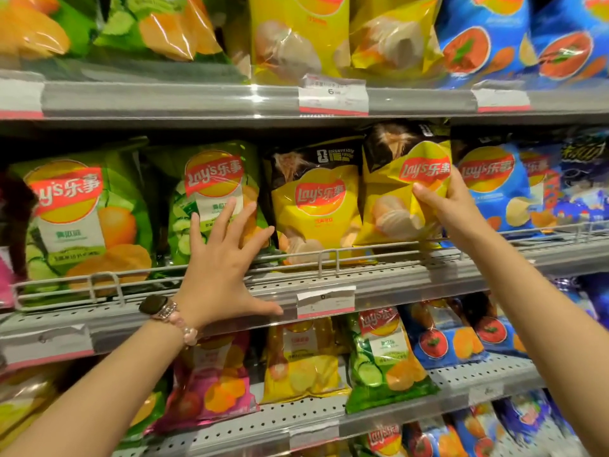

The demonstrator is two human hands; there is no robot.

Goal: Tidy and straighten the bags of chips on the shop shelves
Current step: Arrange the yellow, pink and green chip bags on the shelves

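Right hand [456,209] grips yellow bag [395,192] (left hand [220,262] open)

Bright overhead shop light; glare on shelf strips [257,98]; soft blur throughout; wide-angle bending at edges.

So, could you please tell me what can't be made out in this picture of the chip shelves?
Head view only:
- Price tag on the upper shelf: only a "6" reads; the rest is blurred.
- Top-shelf bags: upper parts cut off by the frame's top edge.
- Yellow bag in the right hand's grip: its right edge is hidden by that hand.
- Left hand: whether it touches the green bag cannot be told.
- Bags behind the front row: hidden.
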